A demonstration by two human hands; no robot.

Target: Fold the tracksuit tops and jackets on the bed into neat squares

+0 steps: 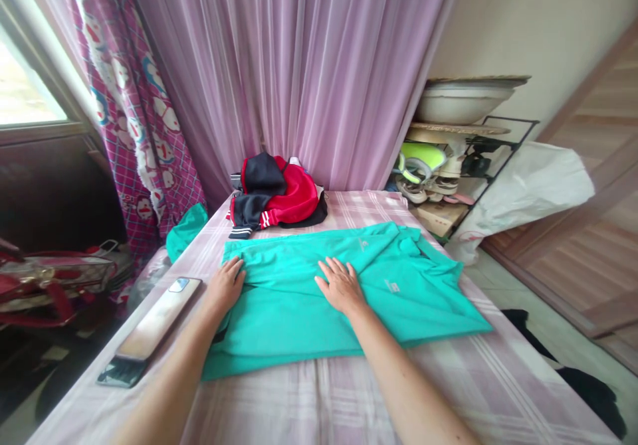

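A teal garment (pixel 309 319) lies spread and partly folded across the table, with small pale logos on its right half and wrinkles toward its right end. Its exact kind is hard to tell in this folded state. My left hand (pixel 227 285) rests on the left edge of the cloth, fingers stretched forward. Near the middle of the garment, my right hand (pixel 341 284) lies flat with its fingers spread. Neither hand grips the fabric.
A red and navy jacket (pixel 292 196) is heaped at the table's far end. Two phones (pixel 159 319) lie overlapping on the left. More teal cloth (pixel 187 232) hangs at the left edge. On the right stand a shoe rack (pixel 448 186) and a white plastic bag (pixel 538 186).
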